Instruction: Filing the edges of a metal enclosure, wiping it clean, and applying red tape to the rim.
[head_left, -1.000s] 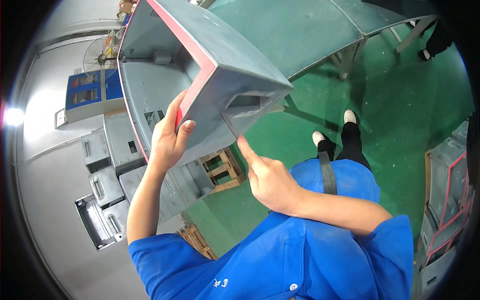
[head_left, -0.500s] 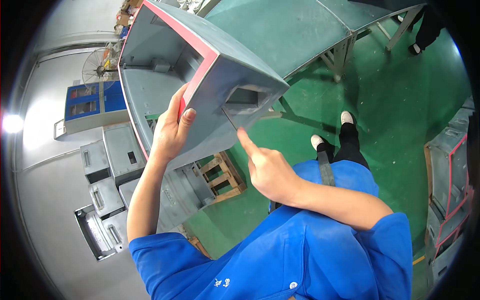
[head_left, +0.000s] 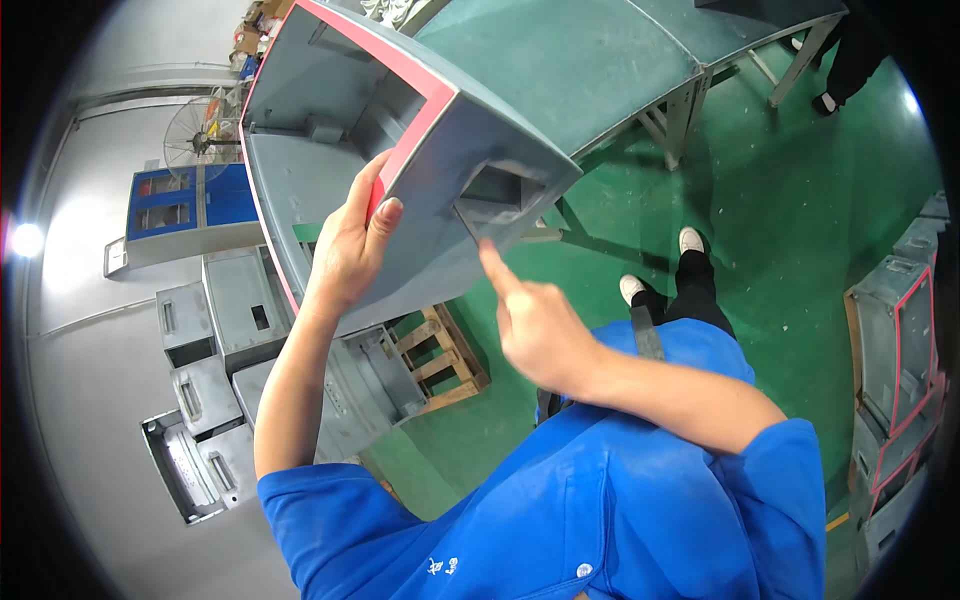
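A large grey metal housing with a pink-red front rim stands tilted before me, its open front facing left. My left hand grips the edge of that rim, fingers inside and thumb on the outer side panel. That panel has a rectangular cut-out with pale, smeared surroundings. My right hand is closed round a thin, dark, rod-like tool, its index finger stretched along it. The tool's far end meets the lower left corner of the cut-out. Its handle is hidden in my palm.
Green-topped worktables stand behind the housing. A wooden pallet and several grey metal boxes are at lower left, beside a blue cabinet and a fan. More pink-rimmed housings line the right. Another person's legs show at far right.
The housing and my left hand sit slightly farther right in view. My right hand has moved a little up and right, with the tool still at the cut-out's corner.
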